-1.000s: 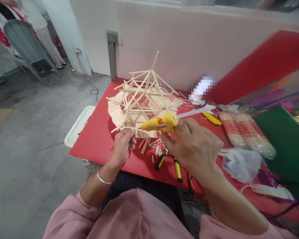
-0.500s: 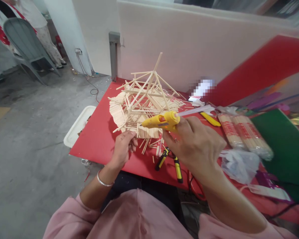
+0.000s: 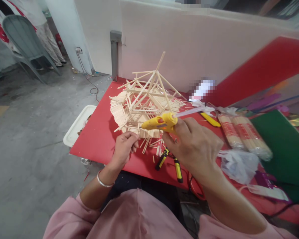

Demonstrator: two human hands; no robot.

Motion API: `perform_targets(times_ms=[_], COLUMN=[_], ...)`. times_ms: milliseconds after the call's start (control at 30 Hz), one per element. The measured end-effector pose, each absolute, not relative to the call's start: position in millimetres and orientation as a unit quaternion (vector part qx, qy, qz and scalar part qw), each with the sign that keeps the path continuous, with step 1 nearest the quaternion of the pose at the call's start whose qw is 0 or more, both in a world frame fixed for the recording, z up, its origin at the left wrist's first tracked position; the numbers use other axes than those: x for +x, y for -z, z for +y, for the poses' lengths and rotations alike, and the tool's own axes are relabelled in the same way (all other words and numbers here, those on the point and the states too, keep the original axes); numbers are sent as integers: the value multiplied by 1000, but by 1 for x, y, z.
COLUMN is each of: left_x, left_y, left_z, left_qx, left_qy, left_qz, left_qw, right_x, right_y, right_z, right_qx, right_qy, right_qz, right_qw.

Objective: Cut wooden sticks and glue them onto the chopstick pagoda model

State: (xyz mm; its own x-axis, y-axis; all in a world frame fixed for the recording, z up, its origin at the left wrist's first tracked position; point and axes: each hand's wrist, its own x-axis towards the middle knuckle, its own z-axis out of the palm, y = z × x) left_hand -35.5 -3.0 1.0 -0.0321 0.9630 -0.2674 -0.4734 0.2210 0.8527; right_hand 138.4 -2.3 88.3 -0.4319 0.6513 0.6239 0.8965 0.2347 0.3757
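Note:
A yellow hot glue gun [image 3: 161, 122] is gripped in my right hand [image 3: 195, 142], a clear glue stick [image 3: 190, 111] jutting from its back. Its nozzle points left, close to my left hand [image 3: 126, 146]. That hand is closed in a pinch on a short wooden stick [image 3: 139, 128] at the near edge of the model. The model [image 3: 149, 94] is a frame of pale wooden sticks with a pointed top, ringed by rows of sticks laid side by side. My right hand hides part of the tabletop behind it.
Black-and-yellow pliers [image 3: 169, 162] and loose cut sticks lie on the red table [image 3: 94, 139]. To the right are wrapped stick bundles [image 3: 244, 134], a plastic bag [image 3: 239, 164], a yellow-handled tool [image 3: 210, 119] and a green board [image 3: 284, 146]. A person stands by a grey chair [image 3: 21, 39] behind.
The glue gun's nozzle stays beside my left hand, with only a slight shift of the gun. My left hand keeps its pinch nearly in place. The whole view has shifted slightly.

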Motion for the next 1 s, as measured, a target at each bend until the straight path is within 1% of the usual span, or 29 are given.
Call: perform_targets(times_ms=[267, 500, 667, 1000], left_x=[-39, -39, -38, -36], left_y=[-4, -4, -5, 2], left_z=[-3, -2, -3, -3], left_qx=[253, 244, 237, 257], left_qy=[-573, -578, -578, -579], left_qz=[433, 427, 433, 424], left_qw=[648, 651, 650, 647], right_x=[137, 136, 135, 138], right_y=[-84, -81, -81, -86], right_z=[1, 2, 3, -1], right_qx=[-490, -500, -485, -489], right_qy=[363, 348, 351, 352], right_qz=[-770, -776, -779, -775], right_qw=[187, 165, 185, 190])
